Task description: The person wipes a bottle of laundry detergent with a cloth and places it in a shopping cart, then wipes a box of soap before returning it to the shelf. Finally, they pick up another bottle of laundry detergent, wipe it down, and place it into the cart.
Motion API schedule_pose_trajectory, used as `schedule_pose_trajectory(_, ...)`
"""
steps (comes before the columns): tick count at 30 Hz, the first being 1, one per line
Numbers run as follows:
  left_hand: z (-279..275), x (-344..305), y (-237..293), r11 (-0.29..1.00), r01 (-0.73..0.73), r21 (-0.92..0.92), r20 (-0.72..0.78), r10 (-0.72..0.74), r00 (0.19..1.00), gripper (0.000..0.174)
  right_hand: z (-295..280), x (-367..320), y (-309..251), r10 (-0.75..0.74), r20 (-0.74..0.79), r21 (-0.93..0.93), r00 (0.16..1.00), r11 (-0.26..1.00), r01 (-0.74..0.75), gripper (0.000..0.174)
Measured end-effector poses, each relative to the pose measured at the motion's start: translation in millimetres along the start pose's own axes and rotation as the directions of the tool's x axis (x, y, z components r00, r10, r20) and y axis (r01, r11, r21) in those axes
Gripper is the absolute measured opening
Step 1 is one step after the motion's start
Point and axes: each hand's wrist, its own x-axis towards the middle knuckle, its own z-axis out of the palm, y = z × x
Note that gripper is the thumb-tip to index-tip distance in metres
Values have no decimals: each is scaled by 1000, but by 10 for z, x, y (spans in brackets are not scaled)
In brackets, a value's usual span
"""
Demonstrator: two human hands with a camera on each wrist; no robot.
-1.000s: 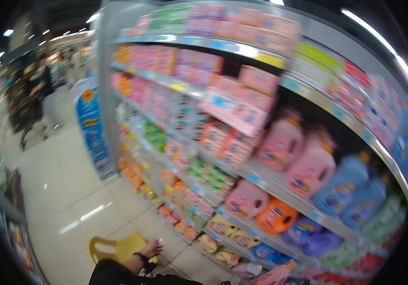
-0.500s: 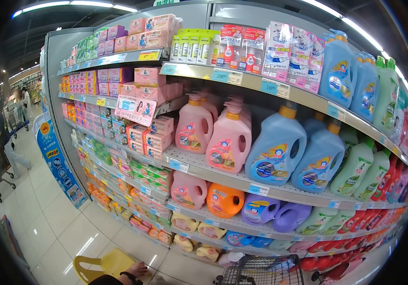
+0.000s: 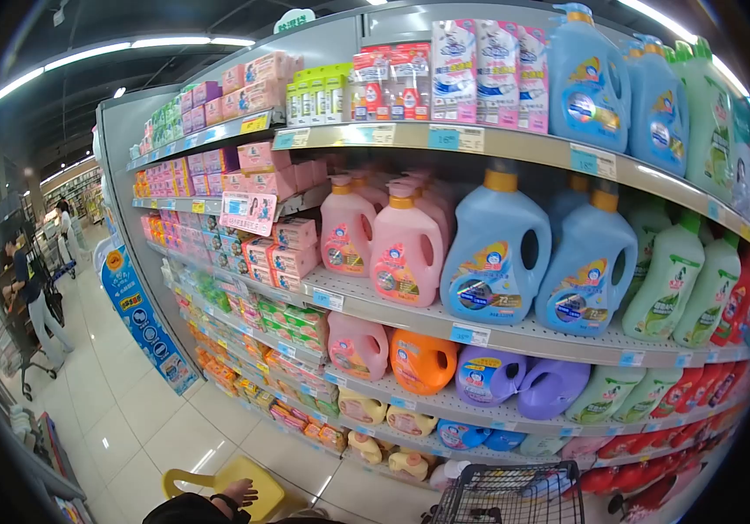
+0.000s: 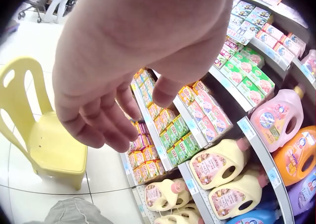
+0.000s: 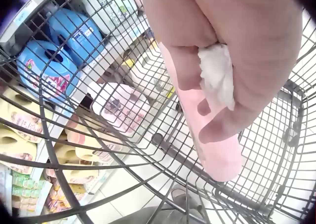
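Note:
My left hand point(image 3: 240, 494) hangs in front of a yellow chair point(image 3: 248, 479), low in the head view. Its fingers droop loosely and hold nothing in the left wrist view. In the right wrist view my right hand point(image 5: 252, 51) is over a black wire shopping cart point(image 3: 515, 469). A crumpled white tissue point(image 5: 217, 73) is held between its curled fingers and thumb. Behind those fingers a pink bottle point(image 5: 219, 157) lies slanting in the cart, partly covered by the hand. The head view does not show the right hand.
Shelves point(image 3: 384, 306) run along the right, stocked with boxes and large jugs, among them blue jugs point(image 3: 493, 249) and an orange jug point(image 3: 423, 360). A blue standing sign point(image 3: 144, 319) is at the shelf end. Further off, a person point(image 3: 30, 288) is beside another cart.
The head view has turned rightward and steadied, bringing the cart into sight. A pink bottle at the bottom edge one second ago no longer shows there. My left hand stays by the chair.

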Motion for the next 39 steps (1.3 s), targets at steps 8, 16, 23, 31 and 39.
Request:
schedule_pose_trajectory(8,132,191,-75,988,-20,152,54,12,998,44,153,-23,114,5,34,-3,999,1000,-5,32)
schedule_pose_trajectory(16,470,-52,260,955,-63,291,79,42,996,42,265,-65,249,17,61,-9,998,1000,-17,32)
schedule_pose_trajectory(23,771,-313,358,905,-52,422,78,21,997,39,325,-125,359,49,85,-22,995,999,-48,32)
schedule_pose_trajectory(31,647,558,-124,770,-121,627,88,84,993,40,458,-321,708,90,130,-49,987,995,-84,33)
schedule_pose_trajectory(39,647,729,-215,828,-318,462,326,175,929,36,1092,-532,1926,-314,338,-502,887,737,452,33)
